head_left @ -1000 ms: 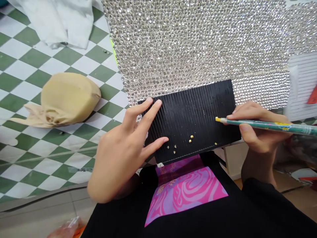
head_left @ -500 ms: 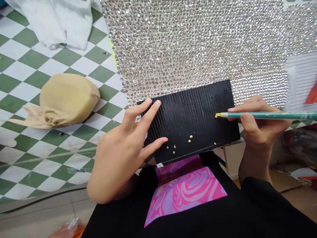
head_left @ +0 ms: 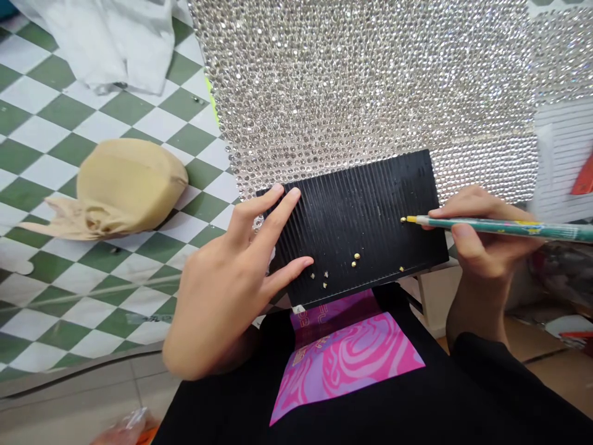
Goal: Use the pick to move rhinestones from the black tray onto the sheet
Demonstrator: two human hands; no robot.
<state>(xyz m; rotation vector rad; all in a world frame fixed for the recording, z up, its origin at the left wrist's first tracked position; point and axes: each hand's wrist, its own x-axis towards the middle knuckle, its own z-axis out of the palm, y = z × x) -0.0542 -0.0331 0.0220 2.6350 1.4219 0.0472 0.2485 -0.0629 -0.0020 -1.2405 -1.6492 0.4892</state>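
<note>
A black ridged tray (head_left: 352,210) lies tilted at the front edge of the rhinestone surface. My left hand (head_left: 227,278) spreads across its left end, fingertips and thumb resting on the ridges. A green pencil with a yellow tip (head_left: 491,226) is pinched in my right hand (head_left: 484,238) at the tray's right side. The tip touches or nearly touches a small gold stud (head_left: 403,219). Two more round gold studs (head_left: 356,256) lie near the lower middle. Several tiny pointed pieces (head_left: 325,279) are scattered close to my left thumb.
Silver rhinestone sheeting (head_left: 370,80) stretches behind the tray. On the green-and-white checkered table (head_left: 78,296) sits a knotted beige pouch (head_left: 132,185), with white cloth (head_left: 115,43) above. A pink-purple swirled card (head_left: 347,358) lies on my lap; clear plastic packaging (head_left: 558,154) is at the right.
The pencil has tilted slightly, its back end lower, and its tip has shifted a little right and down. A gold stud now shows clearly at the tip. My left hand stays put.
</note>
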